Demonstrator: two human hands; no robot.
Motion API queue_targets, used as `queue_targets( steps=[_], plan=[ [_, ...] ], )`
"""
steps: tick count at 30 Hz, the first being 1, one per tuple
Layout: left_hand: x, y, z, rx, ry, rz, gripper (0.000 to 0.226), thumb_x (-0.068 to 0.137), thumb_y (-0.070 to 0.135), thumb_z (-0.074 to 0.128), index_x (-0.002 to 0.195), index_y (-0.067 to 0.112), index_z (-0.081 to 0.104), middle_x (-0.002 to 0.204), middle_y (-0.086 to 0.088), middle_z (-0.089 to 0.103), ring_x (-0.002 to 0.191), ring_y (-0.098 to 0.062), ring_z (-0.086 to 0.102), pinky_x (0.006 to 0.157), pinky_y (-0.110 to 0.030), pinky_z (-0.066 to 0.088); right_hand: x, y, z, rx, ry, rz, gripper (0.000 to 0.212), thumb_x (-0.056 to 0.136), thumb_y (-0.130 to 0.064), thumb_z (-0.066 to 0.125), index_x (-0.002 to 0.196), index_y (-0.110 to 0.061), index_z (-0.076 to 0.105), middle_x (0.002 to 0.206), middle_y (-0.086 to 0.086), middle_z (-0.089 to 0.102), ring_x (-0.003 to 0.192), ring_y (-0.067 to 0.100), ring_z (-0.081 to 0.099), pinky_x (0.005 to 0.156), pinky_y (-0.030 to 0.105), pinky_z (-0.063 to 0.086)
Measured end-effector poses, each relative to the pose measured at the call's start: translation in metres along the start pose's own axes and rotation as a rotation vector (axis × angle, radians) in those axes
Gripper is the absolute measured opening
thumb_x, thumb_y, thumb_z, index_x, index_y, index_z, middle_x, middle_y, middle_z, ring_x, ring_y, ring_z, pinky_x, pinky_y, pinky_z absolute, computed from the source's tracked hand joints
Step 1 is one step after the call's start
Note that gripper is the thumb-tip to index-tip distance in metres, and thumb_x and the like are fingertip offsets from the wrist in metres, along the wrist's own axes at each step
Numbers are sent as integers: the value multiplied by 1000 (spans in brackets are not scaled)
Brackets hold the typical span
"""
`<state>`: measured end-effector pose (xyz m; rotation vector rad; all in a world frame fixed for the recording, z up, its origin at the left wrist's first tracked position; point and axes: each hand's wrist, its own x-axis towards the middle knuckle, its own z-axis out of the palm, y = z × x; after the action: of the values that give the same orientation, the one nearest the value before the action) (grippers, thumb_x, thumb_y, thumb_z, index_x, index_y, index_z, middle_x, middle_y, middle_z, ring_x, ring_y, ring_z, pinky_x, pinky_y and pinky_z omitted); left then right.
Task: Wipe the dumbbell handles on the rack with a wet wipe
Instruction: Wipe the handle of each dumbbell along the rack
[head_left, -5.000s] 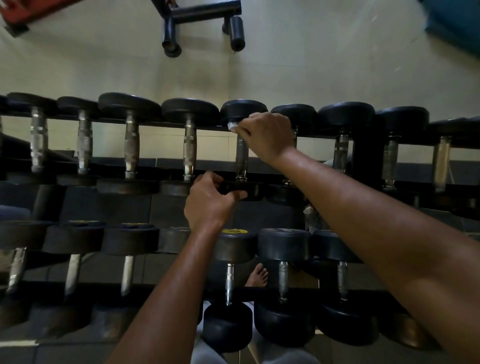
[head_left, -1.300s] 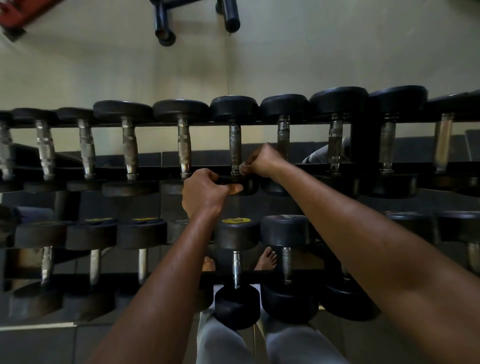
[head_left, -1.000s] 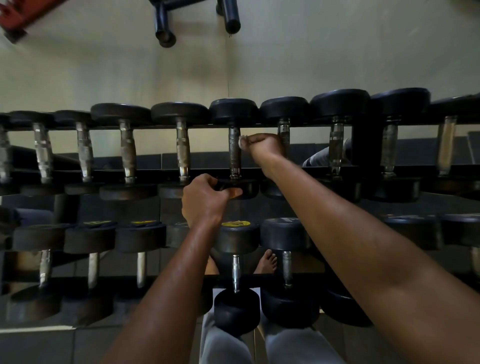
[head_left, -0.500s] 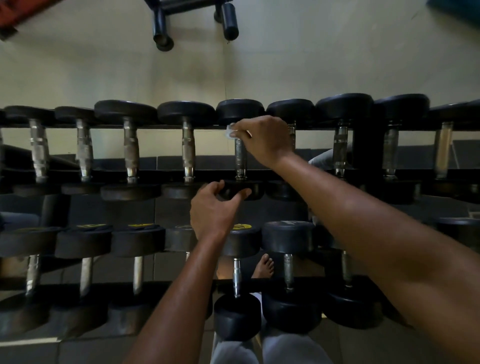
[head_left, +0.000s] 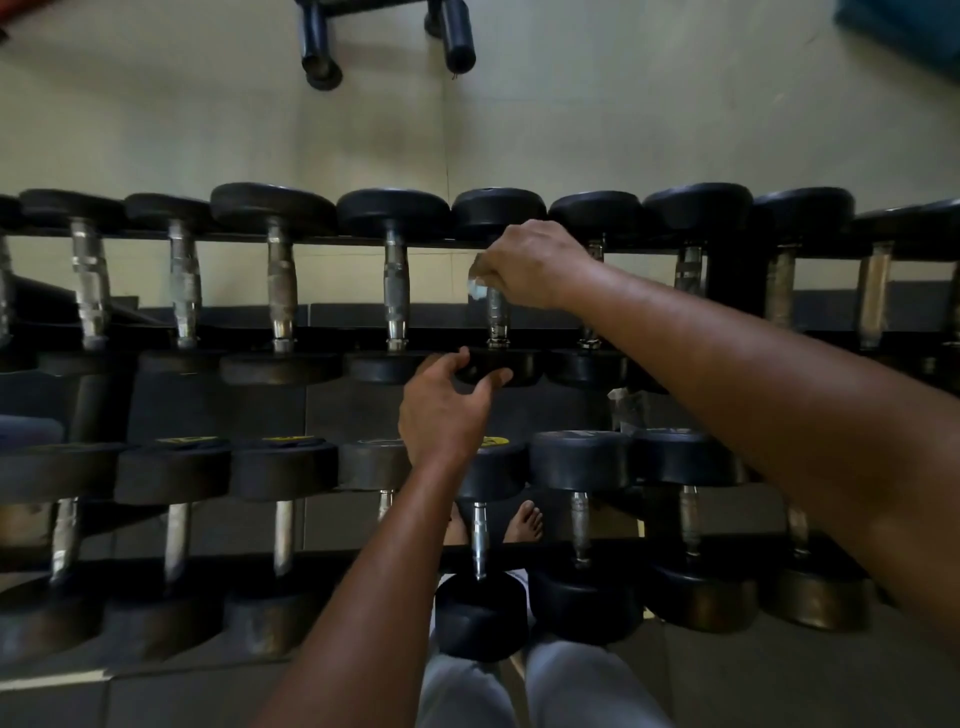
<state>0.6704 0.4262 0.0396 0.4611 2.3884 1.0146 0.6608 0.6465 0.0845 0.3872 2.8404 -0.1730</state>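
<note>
Mid-frame, right hand (head_left: 530, 270) fingers pinch a wet wipe (head_left: 477, 288) around a top-row dumbbell handle (head_left: 496, 317); left hand (head_left: 447, 410), fingers spread, cups its near head (head_left: 498, 366). A hard stroke could roll the dumbbell on the rack (head_left: 737, 280).

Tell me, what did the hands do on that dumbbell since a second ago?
The right hand, pinching the wet wipe, slid up the dumbbell handle from its near end toward the far head, and now sits on the upper part. The left hand stayed at the near head, though its fingers have loosened. The other dumbbells did not move on the rack.
</note>
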Motion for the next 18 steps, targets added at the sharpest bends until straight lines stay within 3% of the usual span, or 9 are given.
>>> queue_targets(
  steps=[3, 7, 10, 13, 18],
  plan=[
    [1, 0, 0, 2, -15, 0, 54, 83, 58, 88, 124, 25, 79, 124, 16, 73, 110, -4, 67, 69, -9, 39, -1, -4, 2, -11, -107, -32, 30, 109, -36, 54, 134, -33, 72, 118, -7, 76, 100, 19, 68, 76, 33, 48],
    [6, 1, -3, 34, -27, -8, 55, 79, 61, 88, 121, 26, 79, 122, 13, 74, 109, -10, 70, 81, -28, 55, -6, -13, 7, 9, -215, -50, 34, 101, -31, 68, 134, -38, 68, 115, -8, 73, 100, 17, 67, 79, 35, 56],
    [9, 4, -6, 54, -50, -20, 52, 80, 59, 89, 118, 27, 78, 119, 12, 74, 101, -8, 68, 77, -28, 52, -11, -20, 16, 15, -246, -58, 38, 97, -27, 73, 133, -34, 65, 115, -6, 69, 108, 19, 66, 85, 36, 55],
    [9, 8, -7, 83, -63, -38, 47, 81, 56, 90, 117, 27, 78, 117, 12, 74, 94, -5, 63, 72, -27, 47, -16, -24, 29, 62, -259, -51, 32, 95, -33, 75, 125, -33, 65, 99, -10, 61, 96, 18, 64, 78, 33, 50],
    [9, 15, -5, 117, -68, -67, 43, 82, 53, 89, 116, 30, 76, 114, 13, 76, 91, -4, 65, 61, -21, 41, -31, -13, 34, 318, -222, 17, 21, 97, -26, 71, 116, -34, 69, 98, -13, 60, 94, 13, 62, 78, 31, 50]
  ],
)
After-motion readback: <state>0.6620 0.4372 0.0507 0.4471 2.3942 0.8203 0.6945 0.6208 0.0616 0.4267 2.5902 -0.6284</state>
